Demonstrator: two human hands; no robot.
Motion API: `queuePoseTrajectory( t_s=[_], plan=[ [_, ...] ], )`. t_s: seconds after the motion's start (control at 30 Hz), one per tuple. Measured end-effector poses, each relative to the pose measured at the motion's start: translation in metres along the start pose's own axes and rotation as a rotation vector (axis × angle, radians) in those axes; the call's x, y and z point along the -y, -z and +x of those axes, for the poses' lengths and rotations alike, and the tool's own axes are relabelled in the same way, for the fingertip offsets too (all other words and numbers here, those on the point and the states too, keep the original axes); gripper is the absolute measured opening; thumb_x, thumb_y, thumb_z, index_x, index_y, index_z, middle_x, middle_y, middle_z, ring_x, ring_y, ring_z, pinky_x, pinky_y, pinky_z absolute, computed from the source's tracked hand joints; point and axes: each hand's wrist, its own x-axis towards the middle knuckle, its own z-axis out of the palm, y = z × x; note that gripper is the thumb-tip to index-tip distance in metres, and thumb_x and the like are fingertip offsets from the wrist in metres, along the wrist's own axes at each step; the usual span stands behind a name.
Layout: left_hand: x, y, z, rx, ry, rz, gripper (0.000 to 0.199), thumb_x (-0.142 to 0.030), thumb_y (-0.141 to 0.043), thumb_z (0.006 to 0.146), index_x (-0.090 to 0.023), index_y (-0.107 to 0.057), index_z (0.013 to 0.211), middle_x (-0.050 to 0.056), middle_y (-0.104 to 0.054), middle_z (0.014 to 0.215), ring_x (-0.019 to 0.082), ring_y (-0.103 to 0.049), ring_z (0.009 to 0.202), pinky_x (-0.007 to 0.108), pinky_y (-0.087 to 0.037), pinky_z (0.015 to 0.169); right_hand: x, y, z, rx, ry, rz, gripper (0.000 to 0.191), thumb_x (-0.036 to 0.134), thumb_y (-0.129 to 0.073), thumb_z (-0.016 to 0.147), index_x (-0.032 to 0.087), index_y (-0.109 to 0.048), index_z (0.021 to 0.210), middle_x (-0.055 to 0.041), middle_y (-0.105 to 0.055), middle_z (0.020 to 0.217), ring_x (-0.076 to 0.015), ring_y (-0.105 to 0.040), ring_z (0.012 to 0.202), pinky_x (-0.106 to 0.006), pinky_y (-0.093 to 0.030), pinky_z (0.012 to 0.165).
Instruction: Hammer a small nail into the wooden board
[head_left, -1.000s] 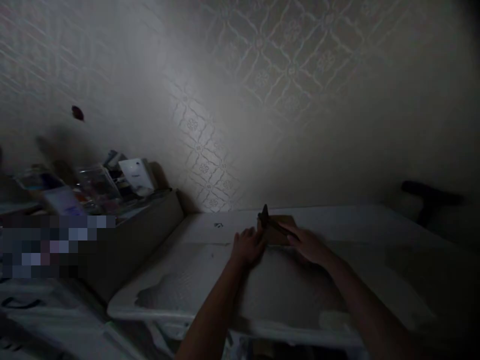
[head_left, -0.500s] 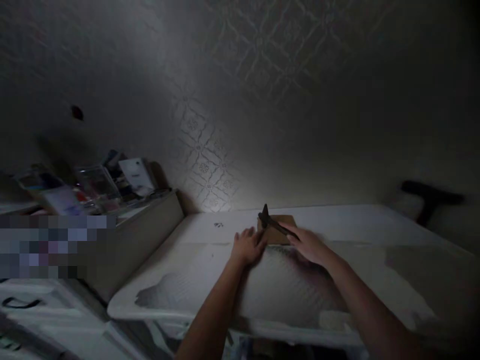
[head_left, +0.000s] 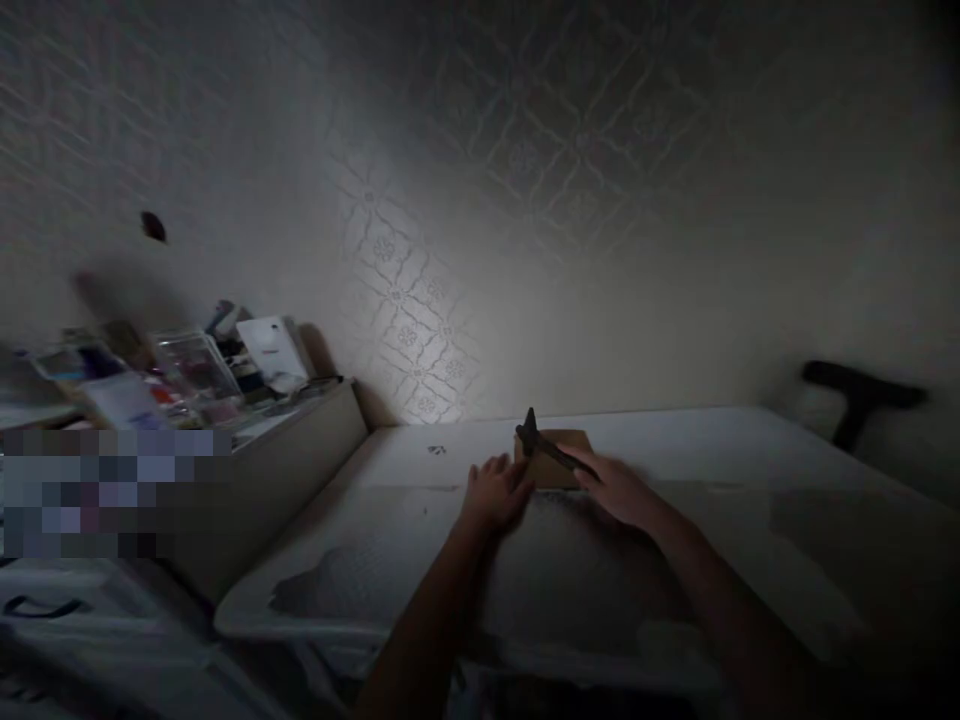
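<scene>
The room is dim. My right hand point(head_left: 619, 490) grips a dark, slim tool point(head_left: 541, 447) whose head points up and left over a small brown cardboard box point(head_left: 561, 452) on the white table point(head_left: 697, 450). My left hand point(head_left: 496, 492) rests against the near left corner of that box, fingers curled on its edge. Both forearms reach in from the bottom of the view.
A low cabinet point(head_left: 247, 490) at the left carries a clutter of clear containers and packets point(head_left: 195, 365). A patterned wall point(head_left: 450, 250) stands behind the table. A dark chair armrest point(head_left: 859, 390) shows at the far right. A small dark mark point(head_left: 437, 450) lies on the table.
Hands, tool and box stay in place. Only the lighting shifts, the wall dimming and then brightening a little while my arms fall into shadow.
</scene>
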Motion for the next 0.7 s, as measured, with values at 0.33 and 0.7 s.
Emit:
queuePoseTrajectory(
  t_s=[0.33,0.7],
  plan=[
    [0.0003,-0.0016,0.0009,-0.002,0.011,-0.014,0.054,-0.057,-0.02,0.092,-0.034,-0.037,0.137,0.006,-0.04,0.142,0.025,-0.033,0.131,0.052,-0.025,0.104,0.0033,0.0033,0.0002,0.026,-0.03,0.005,0.051,0.021,-0.039,0.084,0.022,-0.046,0.134,-0.006,-0.059,0.123,-0.0216,-0.055,0.111,-0.038,-0.043,0.094],
    [-0.0006,0.0004,-0.0001,0.0,0.009,-0.012,0.054,-0.057,-0.02,0.092,-0.034,-0.037,0.138,0.006,-0.04,0.142,0.025,-0.032,0.131,0.051,-0.025,0.105,-0.0006,0.0011,0.0004,0.006,0.006,0.018,0.05,0.021,-0.039,0.085,0.026,-0.046,0.134,-0.0041,-0.058,0.126,-0.021,-0.056,0.111,-0.038,-0.043,0.094]
  ],
)
